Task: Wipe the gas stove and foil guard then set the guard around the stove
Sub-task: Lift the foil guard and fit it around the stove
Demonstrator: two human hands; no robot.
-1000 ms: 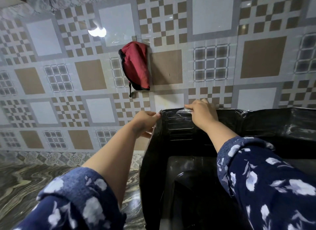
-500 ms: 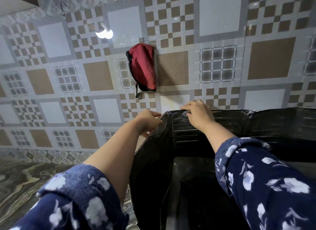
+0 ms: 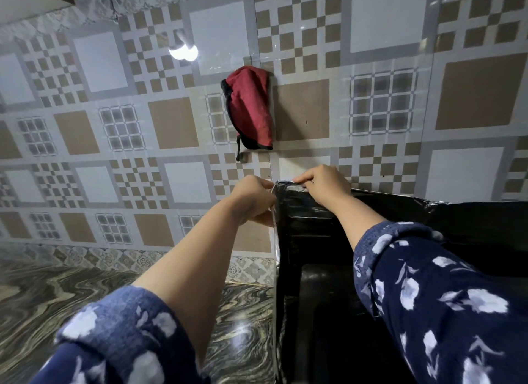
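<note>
The foil guard [image 3: 308,229] is a dark, shiny folded sheet standing upright against the tiled wall, with a back panel running right and a left side panel coming toward me. My left hand [image 3: 251,199] grips the outside of its top left corner. My right hand [image 3: 323,183] pinches the top edge of the back panel just right of that corner. The black gas stove [image 3: 323,312] lies inside the guard, mostly hidden by my right sleeve.
A red cloth with black trim [image 3: 250,106] hangs on the patterned tile wall [image 3: 177,180] above the guard's corner. A marbled counter [image 3: 57,298] spreads to the left of the guard. A lamp's reflection [image 3: 183,52] glares on the wall.
The guard's left side panel has swung from angled outward to nearly straight toward me. Both hands stayed at the top corner, and the view shifted left and down.
</note>
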